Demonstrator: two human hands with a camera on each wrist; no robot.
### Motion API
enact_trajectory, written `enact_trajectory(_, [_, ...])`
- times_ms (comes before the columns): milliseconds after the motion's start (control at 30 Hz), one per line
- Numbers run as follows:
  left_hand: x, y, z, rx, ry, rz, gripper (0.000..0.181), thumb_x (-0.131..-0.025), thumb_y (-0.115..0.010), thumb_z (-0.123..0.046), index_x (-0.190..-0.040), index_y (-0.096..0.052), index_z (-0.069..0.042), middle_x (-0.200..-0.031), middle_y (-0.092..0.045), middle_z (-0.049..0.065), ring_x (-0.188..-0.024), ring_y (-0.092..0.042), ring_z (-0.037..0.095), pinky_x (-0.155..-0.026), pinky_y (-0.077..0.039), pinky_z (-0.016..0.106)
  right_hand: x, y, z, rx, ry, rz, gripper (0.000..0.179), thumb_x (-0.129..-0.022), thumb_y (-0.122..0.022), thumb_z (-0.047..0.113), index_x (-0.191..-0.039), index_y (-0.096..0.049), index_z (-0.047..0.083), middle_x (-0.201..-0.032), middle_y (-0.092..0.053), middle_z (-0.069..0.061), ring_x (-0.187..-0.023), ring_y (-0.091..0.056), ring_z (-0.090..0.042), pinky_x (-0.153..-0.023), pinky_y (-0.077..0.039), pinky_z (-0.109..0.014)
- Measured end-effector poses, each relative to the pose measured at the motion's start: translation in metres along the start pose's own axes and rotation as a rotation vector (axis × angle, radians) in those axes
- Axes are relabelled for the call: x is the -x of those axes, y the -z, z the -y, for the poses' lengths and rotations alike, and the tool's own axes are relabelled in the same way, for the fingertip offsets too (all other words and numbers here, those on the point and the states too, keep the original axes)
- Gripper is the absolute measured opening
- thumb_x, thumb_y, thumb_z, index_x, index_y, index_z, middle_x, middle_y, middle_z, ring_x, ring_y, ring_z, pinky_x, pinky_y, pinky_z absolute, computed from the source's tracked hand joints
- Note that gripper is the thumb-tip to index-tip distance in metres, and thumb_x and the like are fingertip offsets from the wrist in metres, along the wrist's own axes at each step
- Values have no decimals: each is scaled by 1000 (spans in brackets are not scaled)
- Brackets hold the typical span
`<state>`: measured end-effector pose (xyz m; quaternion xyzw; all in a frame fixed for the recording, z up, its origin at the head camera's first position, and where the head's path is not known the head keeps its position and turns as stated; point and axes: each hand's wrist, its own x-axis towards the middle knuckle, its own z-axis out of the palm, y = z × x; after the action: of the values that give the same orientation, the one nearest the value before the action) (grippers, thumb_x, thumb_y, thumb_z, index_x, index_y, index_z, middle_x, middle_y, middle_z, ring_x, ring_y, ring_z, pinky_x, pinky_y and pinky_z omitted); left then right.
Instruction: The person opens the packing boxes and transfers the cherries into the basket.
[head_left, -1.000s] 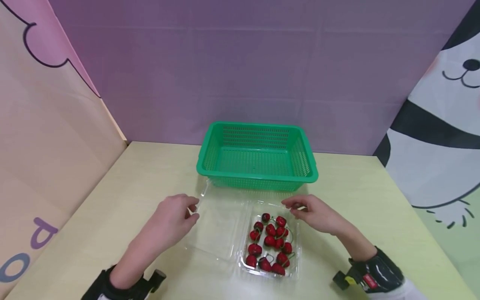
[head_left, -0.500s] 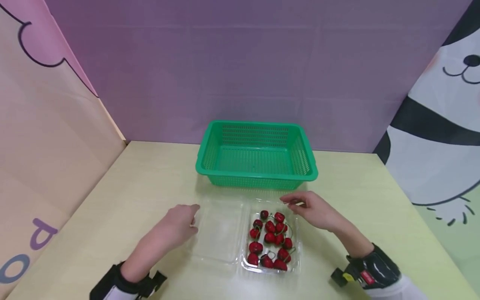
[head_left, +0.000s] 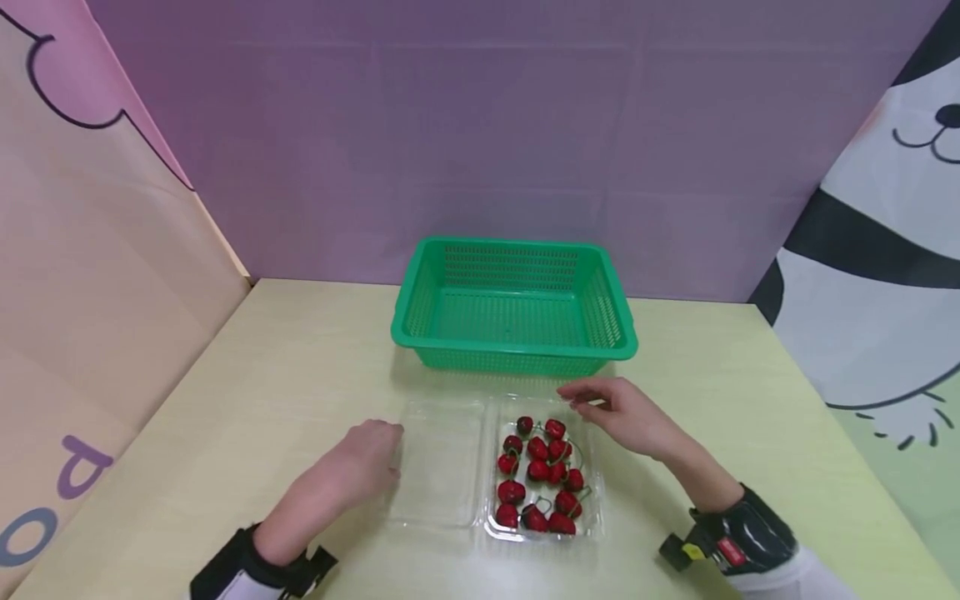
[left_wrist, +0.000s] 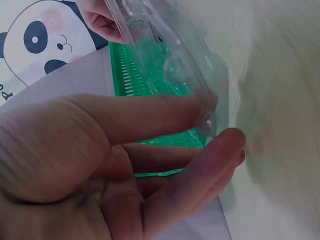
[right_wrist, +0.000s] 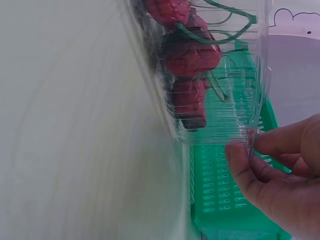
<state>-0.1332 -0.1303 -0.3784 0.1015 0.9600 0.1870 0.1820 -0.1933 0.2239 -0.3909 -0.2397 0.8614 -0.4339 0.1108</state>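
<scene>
A clear plastic clamshell box (head_left: 593,500) lies open on the table, with several red cherries (head_left: 537,471) in its right half. Green stems show on some of them. My left hand (head_left: 363,462) pinches the left edge of the flattened lid (head_left: 438,467); in the left wrist view, thumb and fingers (left_wrist: 227,145) meet at that plastic edge. At the box's far right corner, my right hand (head_left: 618,414) pinches the rim, as the right wrist view shows with the thumb and fingers (right_wrist: 240,160) on either side of it.
Just behind the box stands a green plastic basket (head_left: 517,343) with slotted walls and nothing inside. A purple backdrop (head_left: 495,133) rises at the table's (head_left: 315,333) far edge. Printed cloths hang at both sides.
The lid's left side has come down to lie flat. My left hand has moved down and slightly right with it, while my right hand has stayed at the box's corner.
</scene>
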Motion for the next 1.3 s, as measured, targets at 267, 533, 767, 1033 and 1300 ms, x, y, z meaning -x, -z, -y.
enact_trajectory(267, [-1,-6,0,-13,11,-1,18,-82,-74,-7,-88,-59,1,-82,-51,7,-70,-52,20,-54,-45,25,-1,-3,1,28,22,-39,29,-98,-54,-4,-125,-62,-3,-122,-61,-14,-115,-57,-33,-87,-49,-22])
enact_trajectory(533, [-2,-5,-3,-70,5,-87,30,-89,-70,-26,-73,-56,-5,-79,-52,7,-65,-52,19,-55,-45,29,4,-5,7,121,64,-168,27,-94,-63,1,-122,-65,2,-119,-60,-9,-110,-57,-36,-85,-51,-33])
enact_trajectory(767, [-4,-3,-7,-158,-6,-186,35,-91,-68,-38,-77,-61,-6,-79,-54,5,-68,-54,17,-60,-48,32,4,-7,21,310,149,-341,23,-87,-74,8,-110,-70,8,-103,-60,1,-87,-53,-19,-65,-43,-26])
enact_trajectory(1033, [-9,-2,-21,-253,-70,-313,46,-89,-69,-44,-104,-67,0,-86,-56,6,-81,-59,23,-66,-49,36,2,-13,29,319,190,-248,21,-86,-75,5,-106,-70,10,-85,-59,12,-73,-52,-11,-63,-45,-25])
enact_trajectory(1300, [-16,-5,-36,-189,-187,-435,43,-88,-72,-41,-112,-68,-5,-102,-60,6,-96,-60,25,-77,-48,38,-2,-19,37,337,234,-127,21,-86,-75,6,-106,-70,4,-96,-66,0,-81,-60,-12,-72,-50,-27])
